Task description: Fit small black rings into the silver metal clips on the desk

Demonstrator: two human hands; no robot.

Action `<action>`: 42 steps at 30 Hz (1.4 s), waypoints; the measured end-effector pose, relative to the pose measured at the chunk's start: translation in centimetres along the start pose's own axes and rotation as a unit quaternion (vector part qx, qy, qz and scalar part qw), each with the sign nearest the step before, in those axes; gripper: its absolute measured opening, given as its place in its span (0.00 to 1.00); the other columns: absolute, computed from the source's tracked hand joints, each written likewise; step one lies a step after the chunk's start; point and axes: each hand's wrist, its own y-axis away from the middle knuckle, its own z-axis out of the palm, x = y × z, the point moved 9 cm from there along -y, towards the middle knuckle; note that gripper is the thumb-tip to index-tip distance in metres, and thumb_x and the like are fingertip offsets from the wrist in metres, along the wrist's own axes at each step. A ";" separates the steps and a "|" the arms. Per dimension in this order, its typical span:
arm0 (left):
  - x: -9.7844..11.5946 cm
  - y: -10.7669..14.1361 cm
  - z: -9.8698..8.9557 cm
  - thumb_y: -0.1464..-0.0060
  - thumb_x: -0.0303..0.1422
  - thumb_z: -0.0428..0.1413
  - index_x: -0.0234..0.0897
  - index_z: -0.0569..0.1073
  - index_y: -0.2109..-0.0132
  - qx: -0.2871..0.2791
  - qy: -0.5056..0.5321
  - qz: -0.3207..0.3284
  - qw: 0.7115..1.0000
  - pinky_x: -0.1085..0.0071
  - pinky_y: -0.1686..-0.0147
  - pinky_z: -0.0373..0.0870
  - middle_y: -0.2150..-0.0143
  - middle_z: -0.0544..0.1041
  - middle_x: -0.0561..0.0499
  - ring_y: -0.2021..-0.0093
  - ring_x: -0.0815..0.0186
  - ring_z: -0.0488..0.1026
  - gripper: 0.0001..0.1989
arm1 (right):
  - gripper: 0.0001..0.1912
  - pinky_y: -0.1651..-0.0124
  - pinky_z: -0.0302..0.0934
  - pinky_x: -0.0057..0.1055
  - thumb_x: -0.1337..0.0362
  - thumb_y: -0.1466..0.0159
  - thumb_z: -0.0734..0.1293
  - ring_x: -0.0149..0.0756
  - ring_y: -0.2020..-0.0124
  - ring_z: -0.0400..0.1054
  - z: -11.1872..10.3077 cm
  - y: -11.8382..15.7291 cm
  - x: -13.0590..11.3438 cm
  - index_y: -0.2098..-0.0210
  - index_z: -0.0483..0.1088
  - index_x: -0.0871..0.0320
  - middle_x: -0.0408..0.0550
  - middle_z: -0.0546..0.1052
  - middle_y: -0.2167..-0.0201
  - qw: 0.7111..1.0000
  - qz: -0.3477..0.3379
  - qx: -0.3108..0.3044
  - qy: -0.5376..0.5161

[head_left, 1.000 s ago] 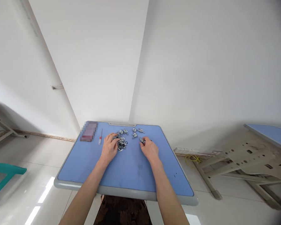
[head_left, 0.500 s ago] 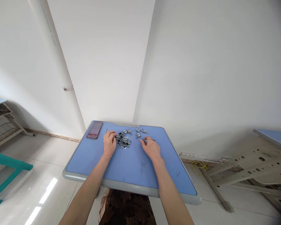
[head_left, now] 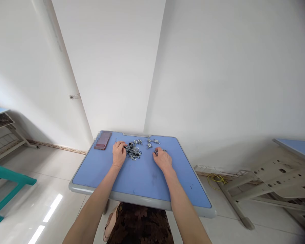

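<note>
On a blue desk [head_left: 142, 183] lies a pile of small metal parts [head_left: 134, 153], some with black round pieces. My left hand [head_left: 119, 153] rests at the pile's left side, fingers curled; whatever its fingertips pinch is too small to name. My right hand [head_left: 163, 158] is to the right of the pile, its fingers closed round small metal parts that show at the fingertips and beyond the knuckles. Between and beyond the hands, several silvery metal pieces [head_left: 149, 143] lie apart from the pile.
A phone [head_left: 103, 140] lies at the desk's far left corner. A teal stool [head_left: 10, 178] stands on the left. Another desk [head_left: 297, 149] is at the right, with a yellow cable [head_left: 215, 179] on the floor near it. White walls rise behind.
My right hand has shifted slightly, its fingers now more drawn in around the metal parts. My left hand stays at the pile's left side, almost unmoved.
</note>
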 end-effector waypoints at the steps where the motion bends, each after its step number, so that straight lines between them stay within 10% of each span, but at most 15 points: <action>1: 0.1 0.0 0.1 0.50 0.17 0.46 0.38 0.71 0.67 -0.007 -0.001 0.005 1.000 0.60 0.57 0.67 0.61 0.74 0.49 0.59 0.61 0.69 0.14 | 0.16 0.60 0.58 0.32 0.61 0.34 0.58 0.42 0.56 0.71 0.0 0.0 0.0 0.49 0.63 0.58 0.53 0.77 0.59 1.000 0.000 0.000 0.000; 42: -0.6 0.0 0.0 0.52 0.18 0.45 0.39 0.71 0.66 -0.007 0.032 -0.032 0.999 0.60 0.56 0.70 0.63 0.74 0.51 0.59 0.63 0.70 0.14 | 0.16 0.61 0.58 0.31 0.62 0.34 0.57 0.42 0.57 0.71 0.4 0.3 0.1 0.48 0.63 0.59 0.53 0.77 0.59 1.000 0.003 -0.005 -0.006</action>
